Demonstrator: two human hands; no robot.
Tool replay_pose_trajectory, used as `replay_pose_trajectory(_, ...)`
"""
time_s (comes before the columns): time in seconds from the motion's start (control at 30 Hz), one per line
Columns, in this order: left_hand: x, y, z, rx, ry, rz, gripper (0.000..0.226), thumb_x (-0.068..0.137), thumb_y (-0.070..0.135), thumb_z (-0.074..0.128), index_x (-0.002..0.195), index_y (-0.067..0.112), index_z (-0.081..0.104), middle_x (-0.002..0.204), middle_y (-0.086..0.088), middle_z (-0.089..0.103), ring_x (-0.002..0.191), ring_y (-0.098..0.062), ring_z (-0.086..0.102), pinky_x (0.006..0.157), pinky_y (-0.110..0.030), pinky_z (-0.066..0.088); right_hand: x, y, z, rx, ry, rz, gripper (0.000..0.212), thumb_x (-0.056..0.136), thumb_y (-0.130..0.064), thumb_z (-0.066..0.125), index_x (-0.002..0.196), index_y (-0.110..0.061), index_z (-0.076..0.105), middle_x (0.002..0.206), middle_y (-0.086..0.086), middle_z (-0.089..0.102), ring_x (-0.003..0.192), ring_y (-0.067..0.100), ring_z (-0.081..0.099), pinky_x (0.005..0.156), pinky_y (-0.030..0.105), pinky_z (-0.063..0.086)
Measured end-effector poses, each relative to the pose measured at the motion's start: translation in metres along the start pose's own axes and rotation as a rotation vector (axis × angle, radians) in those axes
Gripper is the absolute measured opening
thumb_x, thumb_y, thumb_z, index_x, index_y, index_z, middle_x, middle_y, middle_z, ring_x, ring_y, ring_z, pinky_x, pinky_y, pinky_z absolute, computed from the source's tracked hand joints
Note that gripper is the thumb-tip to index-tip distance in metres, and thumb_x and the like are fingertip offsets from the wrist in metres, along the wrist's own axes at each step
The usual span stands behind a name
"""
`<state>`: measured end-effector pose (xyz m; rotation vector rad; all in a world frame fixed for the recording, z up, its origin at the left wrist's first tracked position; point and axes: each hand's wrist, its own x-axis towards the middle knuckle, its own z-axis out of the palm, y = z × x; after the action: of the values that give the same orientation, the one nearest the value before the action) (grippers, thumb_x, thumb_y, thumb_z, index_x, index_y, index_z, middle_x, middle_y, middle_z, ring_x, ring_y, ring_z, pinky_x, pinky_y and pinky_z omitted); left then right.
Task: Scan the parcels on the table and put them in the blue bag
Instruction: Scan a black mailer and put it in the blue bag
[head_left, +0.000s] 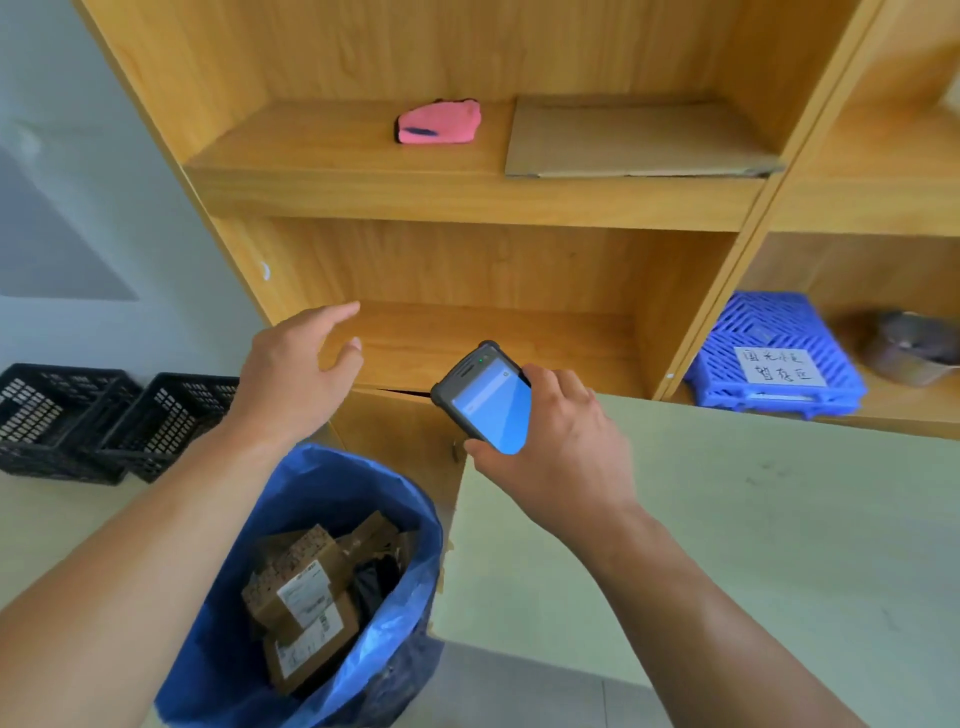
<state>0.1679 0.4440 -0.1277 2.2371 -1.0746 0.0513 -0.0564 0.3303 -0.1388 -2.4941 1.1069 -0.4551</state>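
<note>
Blue bag (332, 483) stood open just beside the corner of the pale table (753, 519), with brown cardboard parcels (298, 592) stacked inside it. Right hand (563, 452) gripped a handheld scanner (488, 402), its lit blue screen facing up. Left hand (293, 371) hovered above the bag, fingers spread and relaxed, holding nothing. Behind, wooden shelving (467, 197) bore a pink item (439, 122), a cardboard sheet (634, 137) and a blue crate (774, 356); black baskets (104, 421) stood at left.

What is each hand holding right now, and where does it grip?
The right hand grips the handheld scanner by its edges near the lower end; the left hand holds nothing.
</note>
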Motion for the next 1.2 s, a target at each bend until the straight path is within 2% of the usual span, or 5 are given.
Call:
replay_pose_trajectory(0.53,0.034,0.077,0.022,-0.059,-0.016,0.107,0.042,0.100,0.024,0.061,0.142,0.024,0.061,0.135,-0.008,0.066,0.127,-0.029,0.059,0.094,-0.034,0.045,0.015,0.039,-0.061,-0.029,0.146,0.029,0.076,0.071,-0.068,0.066,0.131,-0.027,0.043,0.109,-0.008,0.051,0.100,0.016,0.051,0.077,0.033,0.050)
replay_pose_trajectory(0.8,0.051,0.101,0.028,-0.091,-0.005,0.141,0.041,0.099,0.026,0.062,0.140,0.030,0.062,0.118,-0.005,0.070,0.076,-0.026,0.057,0.073,-0.044,0.057,0.023,0.048,-0.090,-0.043,0.190,0.047,0.077,0.072,-0.068,0.067,0.133,-0.027,0.042,0.115,-0.008,0.052,0.105,0.015,0.052,0.080,0.032,0.049)
replay_pose_trajectory(0.97,0.064,0.115,0.025,-0.079,0.006,0.172,0.040,0.100,0.027,0.061,0.140,0.031,0.061,0.132,-0.005,0.067,0.086,-0.024,0.061,0.070,-0.035,0.051,0.029,0.050,-0.110,-0.052,0.219,0.045,0.080,0.073,-0.070,0.065,0.137,-0.029,0.038,0.118,-0.009,0.050,0.107,0.014,0.050,0.080,0.030,0.044)
replay_pose_trajectory(1.07,0.069,0.127,0.023,-0.119,0.039,0.196,0.040,0.099,0.022,0.063,0.139,0.025,0.064,0.135,-0.005,0.066,0.119,-0.028,0.062,0.086,-0.032,0.045,0.032,0.049,-0.121,-0.043,0.239,0.041,0.080,0.074,-0.069,0.064,0.137,-0.029,0.037,0.116,-0.009,0.049,0.105,0.014,0.049,0.082,0.030,0.047)
replay_pose_trajectory(1.2,0.077,0.141,0.020,-0.128,0.060,0.229,0.039,0.098,0.020,0.064,0.136,0.024,0.065,0.133,-0.002,0.068,0.125,-0.026,0.060,0.089,-0.031,0.045,0.038,0.049,-0.136,-0.046,0.264,0.044,0.081,0.073,-0.069,0.063,0.138,-0.029,0.037,0.115,-0.010,0.049,0.104,0.015,0.049,0.081,0.032,0.047)
